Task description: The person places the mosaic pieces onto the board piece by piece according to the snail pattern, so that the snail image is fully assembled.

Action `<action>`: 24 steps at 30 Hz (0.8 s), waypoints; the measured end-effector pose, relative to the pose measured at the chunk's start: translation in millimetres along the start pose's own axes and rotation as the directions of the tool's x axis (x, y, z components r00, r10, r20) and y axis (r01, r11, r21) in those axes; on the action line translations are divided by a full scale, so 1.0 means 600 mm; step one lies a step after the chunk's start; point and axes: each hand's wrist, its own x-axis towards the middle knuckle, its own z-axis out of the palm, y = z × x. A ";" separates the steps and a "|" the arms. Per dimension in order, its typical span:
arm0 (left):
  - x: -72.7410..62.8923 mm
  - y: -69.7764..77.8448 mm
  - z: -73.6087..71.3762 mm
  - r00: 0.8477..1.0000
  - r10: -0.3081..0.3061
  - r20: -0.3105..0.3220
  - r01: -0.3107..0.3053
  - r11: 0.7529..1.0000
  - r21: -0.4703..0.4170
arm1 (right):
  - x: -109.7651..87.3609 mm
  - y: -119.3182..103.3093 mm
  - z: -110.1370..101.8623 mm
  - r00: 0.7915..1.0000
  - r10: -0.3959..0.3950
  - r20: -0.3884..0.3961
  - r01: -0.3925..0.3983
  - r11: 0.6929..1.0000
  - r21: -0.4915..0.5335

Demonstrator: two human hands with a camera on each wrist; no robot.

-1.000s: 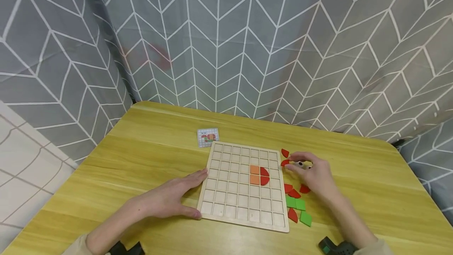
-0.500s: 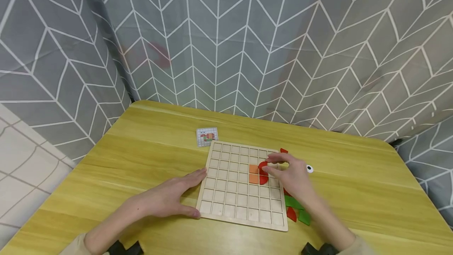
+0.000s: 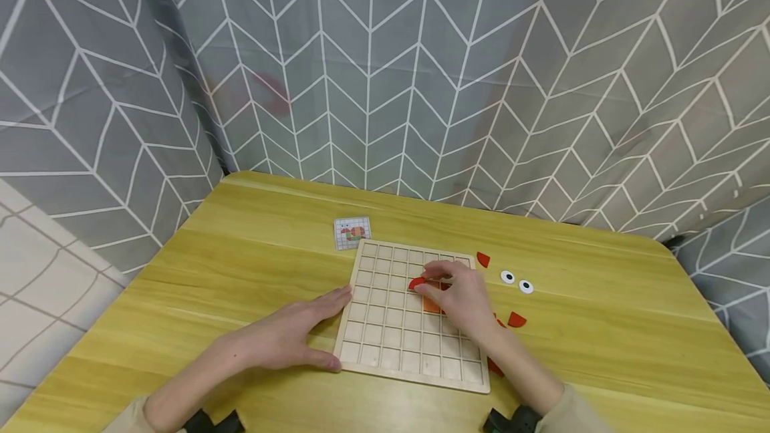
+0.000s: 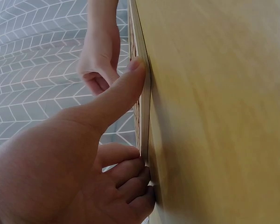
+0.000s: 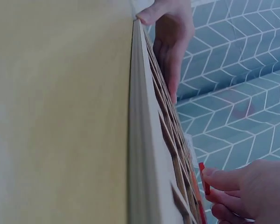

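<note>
A pale wooden grid board (image 3: 385, 356) lies on the table. My left hand (image 3: 295, 331) rests along its left edge, fingers extended and thumb touching the near left corner. Over the board, my right hand (image 3: 460, 293) pinches a red quarter-circle tile (image 3: 416, 283) between thumb and fingers. In the right wrist view that tile (image 5: 204, 178) is seen edge-on just above the grid. An orange square tile (image 3: 431, 305) sits in the board below the fingers. The right hand covers most of the other tiles set there.
A small printed pattern card (image 3: 352, 232) lies behind the board. Right of the board are two round eye pieces (image 3: 516, 282) and loose red tiles, one farther back (image 3: 483, 259) and one nearer (image 3: 517, 319). The right forearm hides the green tiles. A patterned curtain (image 3: 385, 72) hangs behind the table.
My right hand has carried the red quarter-circle tile from the pile at the right, leftward across the board to the upper left of the orange tiles. The left hand has stayed put.
</note>
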 end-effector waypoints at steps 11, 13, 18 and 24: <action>0.000 -0.002 0.001 1.000 0.007 -0.004 -0.007 1.000 0.004 | -0.004 0.019 0.016 0.977 -0.195 -0.087 0.192 0.980 -0.047; 0.001 -0.003 0.002 1.000 0.008 -0.003 -0.008 1.000 0.005 | -0.004 0.020 0.017 0.974 -0.209 -0.087 0.204 0.977 -0.058; 0.001 -0.003 0.001 1.000 0.009 -0.002 -0.009 1.000 0.006 | -0.005 0.020 0.018 0.976 -0.204 -0.076 0.200 0.978 -0.060; 0.002 -0.003 0.001 1.000 0.011 -0.002 -0.011 1.000 0.000 | -0.005 0.020 0.018 0.977 -0.201 -0.071 0.197 0.978 -0.060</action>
